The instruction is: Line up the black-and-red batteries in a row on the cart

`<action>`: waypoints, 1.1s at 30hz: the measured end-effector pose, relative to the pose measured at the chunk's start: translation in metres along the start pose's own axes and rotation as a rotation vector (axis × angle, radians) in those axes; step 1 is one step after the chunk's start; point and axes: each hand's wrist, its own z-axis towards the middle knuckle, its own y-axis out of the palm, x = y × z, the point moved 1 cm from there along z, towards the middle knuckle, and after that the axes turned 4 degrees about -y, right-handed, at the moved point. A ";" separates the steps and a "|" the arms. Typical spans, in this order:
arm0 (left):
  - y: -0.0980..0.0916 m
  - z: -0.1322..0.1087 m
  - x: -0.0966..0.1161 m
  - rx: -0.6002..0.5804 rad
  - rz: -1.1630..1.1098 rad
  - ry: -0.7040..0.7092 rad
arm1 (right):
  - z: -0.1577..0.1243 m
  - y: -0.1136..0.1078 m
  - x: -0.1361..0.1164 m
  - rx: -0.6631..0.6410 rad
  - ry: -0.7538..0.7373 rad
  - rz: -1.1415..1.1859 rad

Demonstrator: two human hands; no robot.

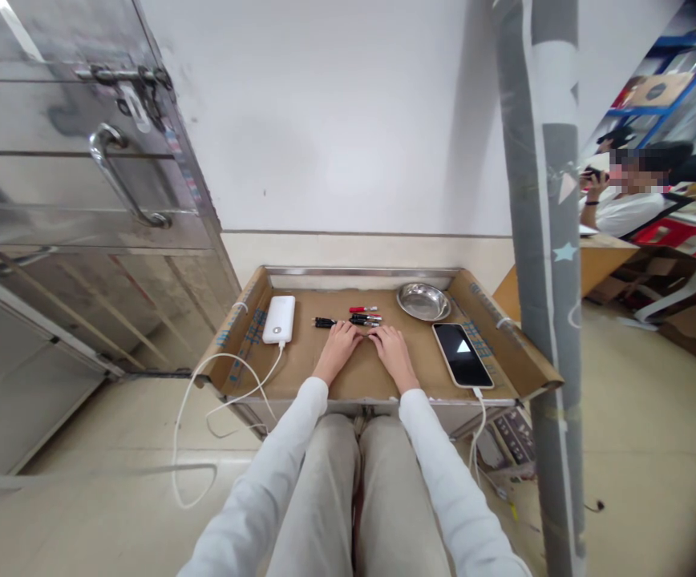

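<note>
My left hand (pixel 339 351) and my right hand (pixel 392 353) rest low over the cardboard-lined tray table (pixel 363 381), fingertips almost meeting. Their fingers are bent and closed around a small, thin dark thing between them, too small to name. Just beyond the fingertips lie several black markers (pixel 365 320), with a red marker (pixel 362 309) behind them. Other black marker pieces (pixel 325 323) lie by the left fingers, which partly hide them.
A white power bank (pixel 279 319) with a cable lies on the left. On the right are a round metal bowl (pixel 423 302) and a phone (pixel 463 355) on a cable. A wrapped grey pole (pixel 544 240) stands close right; a person (pixel 628 200) sits beyond it.
</note>
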 end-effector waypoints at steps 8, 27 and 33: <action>-0.002 0.002 0.000 0.047 -0.074 0.038 | -0.001 -0.003 0.001 0.070 0.030 0.033; -0.002 -0.008 0.005 0.102 0.020 0.003 | -0.005 -0.005 0.003 0.187 0.131 -0.014; -0.007 -0.009 0.007 0.138 0.052 -0.008 | -0.005 -0.005 0.003 0.219 0.137 -0.025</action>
